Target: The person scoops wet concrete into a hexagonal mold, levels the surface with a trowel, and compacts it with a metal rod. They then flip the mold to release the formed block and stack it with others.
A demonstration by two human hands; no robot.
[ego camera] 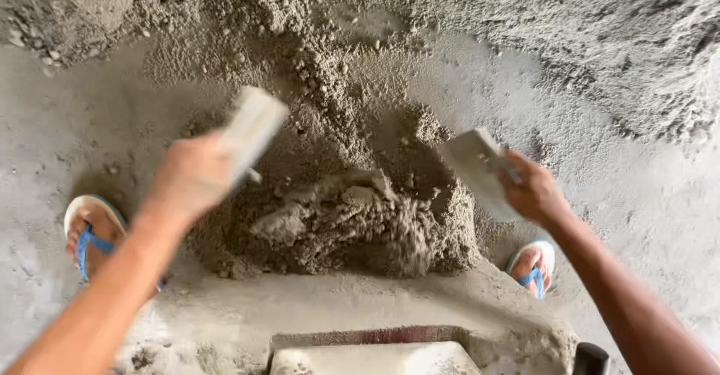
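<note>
My left hand (193, 174) is closed on a flat grey-coated board (255, 126), raised and blurred with motion, above the left side of a damp grey sand-cement mix pile (337, 225). My right hand (534, 192) grips a second flat grey board (478, 166) at the pile's right edge, tilted downward. Loose mix is falling down the front of the pile between the two boards.
A large heap of the same grey mix (600, 37) fills the far side and right. My feet in blue-strapped sandals stand at left (91, 232) and right (532, 266). A mix-coated block mould (375, 356) sits at the bottom edge, with a dark handle (591, 358) beside it.
</note>
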